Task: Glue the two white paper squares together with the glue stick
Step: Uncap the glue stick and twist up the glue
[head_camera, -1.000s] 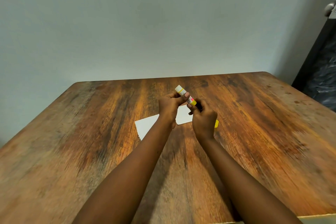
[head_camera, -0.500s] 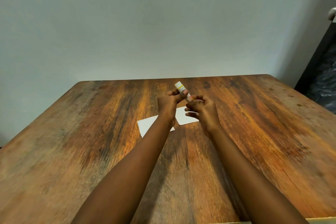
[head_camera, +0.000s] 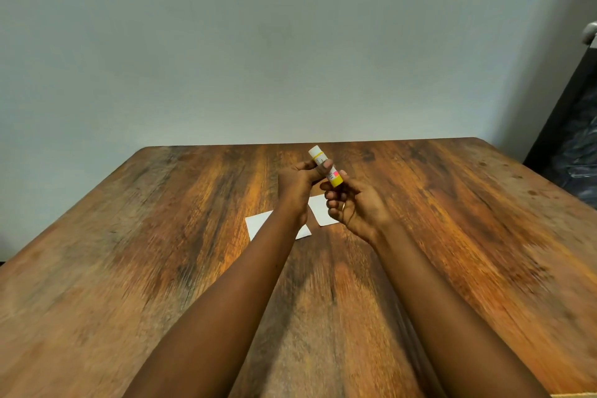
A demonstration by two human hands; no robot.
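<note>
The glue stick (head_camera: 317, 154) is held tilted above the tabletop (head_camera: 129, 252) — its middle is gripped by the curled fingers of the left hand (head_camera: 295, 186), and its yellow lower end is pinched by the right hand (head_camera: 357, 208). Beneath the hands, the left paper square (head_camera: 258, 224) and right paper square (head_camera: 319, 208) are laid flat — just apart
</note>
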